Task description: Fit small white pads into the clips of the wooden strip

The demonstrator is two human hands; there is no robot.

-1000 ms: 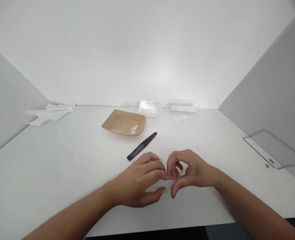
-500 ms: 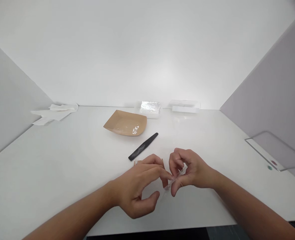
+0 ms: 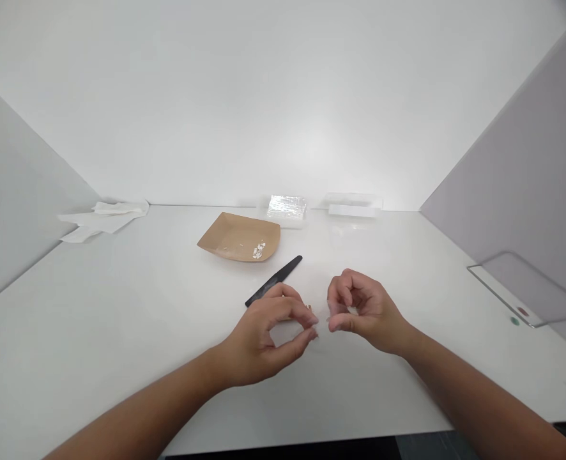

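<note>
My left hand (image 3: 271,335) is closed in a pinch, thumb and index fingertips meeting around something tiny and pale that I cannot make out. A short gap to the right, my right hand (image 3: 367,310) pinches a thin clear plastic piece (image 3: 335,309) between thumb and fingers. Beyond the left hand lies a black nail file (image 3: 283,271), its near end partly covered by that hand. A small tan edge of something shows behind the left fingers; the rest of it is hidden.
A brown paper tray (image 3: 230,236) holding small white flakes (image 3: 259,250) sits farther back. By the back wall are a shiny clear packet (image 3: 287,207) and a clear plastic box (image 3: 354,209). White tissues (image 3: 103,217) lie at left, a wire frame (image 3: 501,296) at right.
The hands have come apart from the clear plastic between them and moved slightly away from me. My left thumb and index finger have closed into a pinch.
</note>
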